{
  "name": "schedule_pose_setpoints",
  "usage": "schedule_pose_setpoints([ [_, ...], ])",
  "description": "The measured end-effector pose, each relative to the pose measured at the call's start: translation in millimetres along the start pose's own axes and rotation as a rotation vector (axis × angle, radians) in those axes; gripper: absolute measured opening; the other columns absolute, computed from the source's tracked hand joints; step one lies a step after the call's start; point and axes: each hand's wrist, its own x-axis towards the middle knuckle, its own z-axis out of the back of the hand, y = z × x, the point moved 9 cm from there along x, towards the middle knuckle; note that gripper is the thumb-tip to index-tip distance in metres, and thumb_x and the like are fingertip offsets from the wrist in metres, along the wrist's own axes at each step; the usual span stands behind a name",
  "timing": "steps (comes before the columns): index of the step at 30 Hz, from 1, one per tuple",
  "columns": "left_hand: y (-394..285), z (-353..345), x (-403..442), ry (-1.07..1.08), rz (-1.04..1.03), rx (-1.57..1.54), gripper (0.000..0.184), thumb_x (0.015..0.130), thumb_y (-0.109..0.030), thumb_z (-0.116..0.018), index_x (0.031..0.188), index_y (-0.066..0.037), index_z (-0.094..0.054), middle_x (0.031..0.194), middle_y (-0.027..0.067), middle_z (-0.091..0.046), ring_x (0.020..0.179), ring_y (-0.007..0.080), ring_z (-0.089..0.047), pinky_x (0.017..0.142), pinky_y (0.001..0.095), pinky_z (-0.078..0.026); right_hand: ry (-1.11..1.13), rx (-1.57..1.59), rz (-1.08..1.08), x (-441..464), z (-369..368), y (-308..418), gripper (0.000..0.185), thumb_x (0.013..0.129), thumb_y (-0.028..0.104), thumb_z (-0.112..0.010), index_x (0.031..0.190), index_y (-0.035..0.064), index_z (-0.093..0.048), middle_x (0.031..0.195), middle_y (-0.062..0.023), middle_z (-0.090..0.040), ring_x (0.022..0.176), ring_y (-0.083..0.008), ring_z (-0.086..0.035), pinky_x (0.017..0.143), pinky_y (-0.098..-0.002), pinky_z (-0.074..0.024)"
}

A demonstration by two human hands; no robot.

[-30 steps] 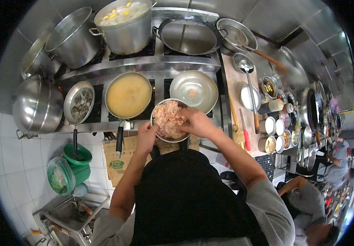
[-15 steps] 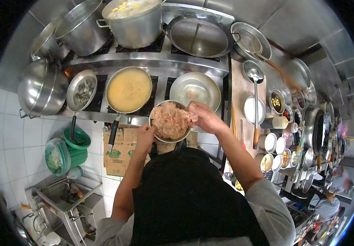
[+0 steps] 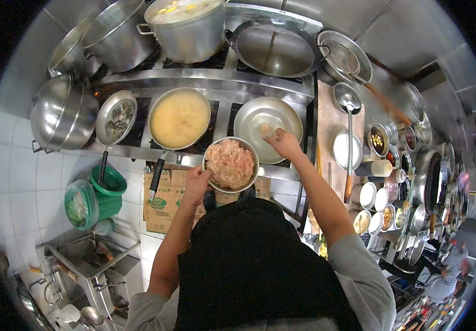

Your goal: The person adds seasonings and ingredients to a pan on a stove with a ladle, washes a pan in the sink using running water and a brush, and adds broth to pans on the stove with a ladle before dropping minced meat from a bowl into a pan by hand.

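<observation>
My left hand point(image 3: 196, 186) grips the rim of a metal bowl point(image 3: 258, 169) heaped with pale pink raw meat point(image 3: 230, 164), held in front of the black apron. Over the near side of a wide pan point(image 3: 285, 117) is my right hand point(image 3: 283, 144), its fingers drawn together in a pinch. Whatever is between the fingertips, if anything, is too small to make out. Clear liquid covers the pan's bottom, and a small pale lump point(image 3: 264, 128) lies in it just beyond my fingertips.
Left of the pan on the stove are a skillet of yellowish liquid point(image 3: 180, 118) and a smaller pan with dark pieces point(image 3: 117, 120). Large pots point(image 3: 185, 33) stand behind. A ladle point(image 3: 349, 149) and several containers fill the right counter. Green bins point(image 3: 108, 190) stand lower left.
My right hand has left the meat in the bowl and moved up and right over the wide pan. My left hand still holds the bowl in nearly the same place.
</observation>
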Motion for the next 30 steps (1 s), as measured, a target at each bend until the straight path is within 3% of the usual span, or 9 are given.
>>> schedule_pose_setpoints([
  [4,7.0,8.1,10.2,0.014,-0.035,0.065,0.018,0.095,-0.015,-0.06,0.082,-0.002,-0.061,0.071,0.0005,-0.06,0.06,0.0091,-0.06,0.05,0.0272,-0.052,-0.155,-0.126,0.129,-7.4,21.0,27.4,0.043,0.085,0.027,-0.075,0.12,0.0039,-0.067,0.103,-0.0242,-0.071,0.091,-0.0398,-0.07,0.084,-0.0474,-0.0562],
  [7,-4.1,-0.2,3.2,0.055,-0.051,0.096,0.016,0.093,-0.013,-0.062,0.082,-0.001,-0.061,0.069,-0.0008,-0.057,0.061,0.0075,-0.056,0.051,0.0268,-0.048,-0.04,0.205,0.384,-42.1,21.2,102.9,0.037,0.086,0.026,-0.073,0.118,0.0065,-0.068,0.108,-0.0218,-0.071,0.095,-0.0389,-0.069,0.084,-0.0466,-0.0566],
  [9,-19.5,-8.2,-2.3,0.041,-0.123,0.207,0.016,0.091,-0.011,-0.062,0.079,0.0,-0.061,0.067,-0.0016,-0.055,0.062,0.0067,-0.053,0.053,0.0267,-0.045,0.077,0.076,0.547,-74.3,9.5,161.0,0.036,0.085,0.025,-0.073,0.116,0.0071,-0.069,0.106,-0.0192,-0.071,0.095,-0.0362,-0.069,0.084,-0.0452,-0.0567],
  [15,-14.8,-9.6,5.2,0.078,-0.213,0.274,0.016,0.092,-0.011,-0.061,0.095,0.003,-0.068,0.08,0.0011,-0.064,0.066,0.0078,-0.056,0.057,0.0269,-0.048,-0.047,-0.242,0.518,-83.5,-11.0,181.9,0.041,0.079,0.024,-0.076,0.115,0.0066,-0.07,0.094,-0.0184,-0.07,0.089,-0.0349,-0.068,0.082,-0.046,-0.0556],
  [19,-16.6,-8.7,1.7,0.064,-0.102,0.281,0.016,0.091,-0.01,-0.06,0.093,0.004,-0.067,0.078,0.0,-0.062,0.069,0.0089,-0.056,0.059,0.0277,-0.047,0.069,-0.09,0.485,-85.5,-3.0,175.2,0.043,0.077,0.026,-0.078,0.113,0.0053,-0.07,0.092,-0.0188,-0.069,0.089,-0.0369,-0.068,0.08,-0.0455,-0.0552],
  [22,-33.0,-16.8,-5.7,0.124,-0.216,0.28,0.015,0.09,-0.009,-0.059,0.089,0.004,-0.067,0.078,-0.0006,-0.061,0.069,0.0085,-0.054,0.06,0.0277,-0.046,0.041,0.184,0.358,-96.1,22.2,170.4,0.04,0.077,0.024,-0.079,0.109,0.0022,-0.07,0.096,-0.0213,-0.07,0.09,-0.0377,-0.069,0.081,-0.0428,-0.0546],
  [25,-52.3,-33.4,-15.5,0.128,-0.279,0.344,0.014,0.087,-0.009,-0.061,0.082,0.004,-0.064,0.07,0.0002,-0.058,0.065,0.008,-0.049,0.057,0.0284,-0.041,-0.19,0.042,0.393,-103.1,24.1,188.5,0.034,0.074,0.023,-0.08,0.1,0.0031,-0.073,0.094,-0.0203,-0.07,0.084,-0.0394,-0.068,0.078,-0.0444,-0.0551],
  [28,-46.4,-33.7,-11.3,0.125,-0.241,0.264,0.013,0.086,-0.008,-0.06,0.084,0.004,-0.065,0.07,0.0008,-0.058,0.065,0.0083,-0.05,0.058,0.0289,-0.043,-0.125,-0.057,0.35,-100.9,10.0,185.1,0.033,0.075,0.022,-0.079,0.101,0.0032,-0.072,0.097,-0.0203,-0.071,0.086,-0.0403,-0.068,0.079,-0.0444,-0.055],
  [30,-40.4,-28.9,-6.1,0.121,-0.225,0.302,0.013,0.087,-0.007,-0.059,0.084,0.004,-0.065,0.069,0.0006,-0.058,0.064,0.0084,-0.051,0.057,0.0293,-0.043,-0.061,0.083,0.349,-110.0,20.3,182.7,0.036,0.077,0.019,-0.078,0.108,0.0041,-0.069,0.098,-0.0201,-0.071,0.086,-0.0365,-0.07,0.08,-0.0422,-0.0552],
])
